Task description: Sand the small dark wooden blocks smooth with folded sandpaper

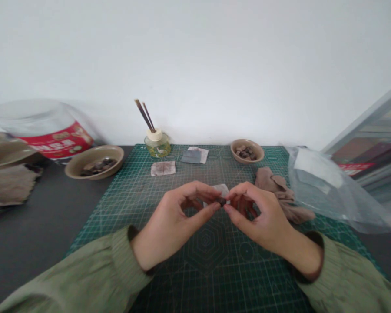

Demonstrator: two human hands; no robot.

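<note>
A small dark brown bead-like piece [221, 201] is pinched between the fingertips of both hands, above the green cutting mat [124, 217]. My left hand [179, 217] grips it from the left with thumb and forefinger. From the right, my right hand [260, 213] holds it with thumb and forefinger closed. Just behind the fingertips lies a pale sheet [222, 188], partly hidden by the hands. A crumpled brown cloth [275, 187] rests beside my right hand.
Two bowls hold dark pieces, a right bowl [246, 161] and a left bowl [72, 168]. A reed diffuser [158, 145], a stained pad [163, 168] and grey sandpaper-like sheets [191, 156] lie toward the wall. A clear plastic bag [329, 208] sits right; a large jar [42, 126] left.
</note>
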